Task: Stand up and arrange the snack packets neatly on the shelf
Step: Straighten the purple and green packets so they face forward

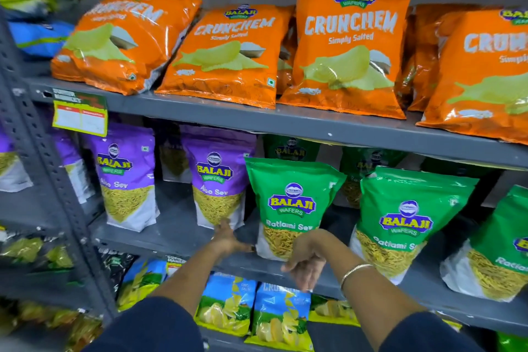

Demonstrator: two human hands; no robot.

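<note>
On the middle shelf [177, 233] stand purple Aloo Sev packets [125, 177] and green Ratlami Sev packets [288, 203]. My left hand [228, 238] reaches between a purple packet [218, 188] and the green one, its fingertips touching the base of the purple packet and its thumb at the green one's lower left corner. My right hand [307, 260] hangs in front of the green packet's bottom edge, fingers loose and pointing down, holding nothing. Orange Crunchem packets [347, 51] lean upright on the top shelf [285, 120].
More green packets [405, 223] stand to the right. Blue chip packets [281, 320] fill the shelf below. A grey perforated upright [57, 180] divides off a left rack holding other packets. A price tag [81, 116] hangs from the top shelf edge.
</note>
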